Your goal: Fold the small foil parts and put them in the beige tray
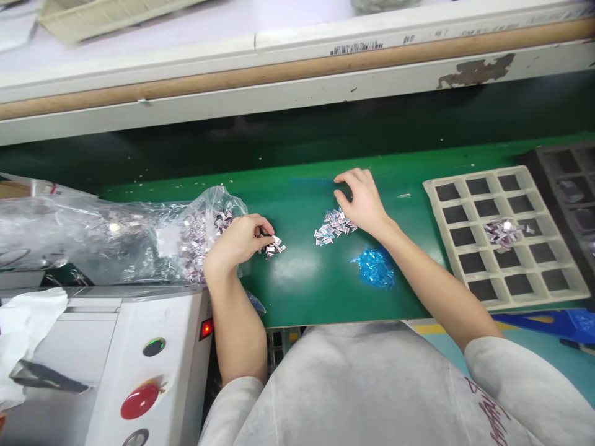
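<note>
My left hand [239,241] is closed in a pinch at a small pile of silvery-pink flat pieces [276,248], with some at its fingertips. Just behind it lies a clear plastic bag [223,199] full of similar pieces. My right hand [365,201] has its thumb and forefinger apart over the far side of a second pile of small pieces [333,226], pinkish and blue. Its forefinger comes near the end of a dark blue, finely marked strip [310,183] lying on the green table. Closer to my body is a heap of shiny blue film bits [375,269].
On the right, a cream compartment tray [458,260] has silvery pieces in one part, beside a dark tray [564,186]. A white machine [153,378] with a red button [139,400] stands at the left. A raised shelf edge [288,74] runs across the back.
</note>
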Action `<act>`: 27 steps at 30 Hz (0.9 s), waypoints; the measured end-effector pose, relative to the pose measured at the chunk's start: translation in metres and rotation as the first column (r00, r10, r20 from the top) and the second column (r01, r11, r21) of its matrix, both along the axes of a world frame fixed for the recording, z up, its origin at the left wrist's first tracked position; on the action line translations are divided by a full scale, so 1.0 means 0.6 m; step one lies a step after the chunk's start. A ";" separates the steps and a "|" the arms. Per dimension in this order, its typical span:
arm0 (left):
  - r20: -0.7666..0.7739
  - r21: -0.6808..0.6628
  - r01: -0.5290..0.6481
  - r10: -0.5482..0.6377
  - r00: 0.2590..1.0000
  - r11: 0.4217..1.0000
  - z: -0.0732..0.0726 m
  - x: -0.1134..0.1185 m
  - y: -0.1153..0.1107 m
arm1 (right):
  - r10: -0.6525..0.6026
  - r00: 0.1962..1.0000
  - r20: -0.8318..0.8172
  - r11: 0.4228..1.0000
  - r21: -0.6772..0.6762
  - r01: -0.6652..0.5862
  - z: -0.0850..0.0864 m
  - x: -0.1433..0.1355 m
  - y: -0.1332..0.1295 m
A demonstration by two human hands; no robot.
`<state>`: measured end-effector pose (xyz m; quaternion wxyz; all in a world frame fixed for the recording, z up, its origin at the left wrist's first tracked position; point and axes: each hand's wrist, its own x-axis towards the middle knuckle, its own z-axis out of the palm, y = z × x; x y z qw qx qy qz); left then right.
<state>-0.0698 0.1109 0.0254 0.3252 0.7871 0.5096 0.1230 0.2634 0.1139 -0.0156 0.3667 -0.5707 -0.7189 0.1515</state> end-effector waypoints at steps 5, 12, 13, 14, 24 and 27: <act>0.086 -0.062 0.001 0.005 0.996 0.998 0.015 0.010 -0.012 | 0.006 1.000 -0.003 1.000 -0.002 -0.006 -0.030 0.016 0.022; 0.378 -0.122 -0.087 0.128 0.917 0.989 0.033 0.040 -0.030 | 0.004 0.999 0.031 1.000 -0.020 -0.003 -0.047 0.013 0.036; 0.403 -0.133 -0.089 0.136 0.905 0.987 0.032 0.045 -0.030 | -0.002 0.999 0.034 1.000 -0.018 0.003 -0.047 0.012 0.038; 0.428 -0.149 -0.094 0.150 0.891 0.984 0.031 0.051 -0.030 | -0.010 0.999 0.032 1.000 -0.015 0.010 -0.048 0.012 0.039; 0.591 -0.227 -0.156 0.264 0.762 0.961 -0.001 0.113 -0.027 | -0.059 0.985 -0.165 0.998 0.014 0.063 -0.012 -0.001 0.019; 0.628 -0.204 -0.224 0.303 0.717 0.953 -0.009 0.130 -0.027 | 0.019 0.951 -0.309 1.000 -0.018 -0.026 0.017 -0.027 -0.012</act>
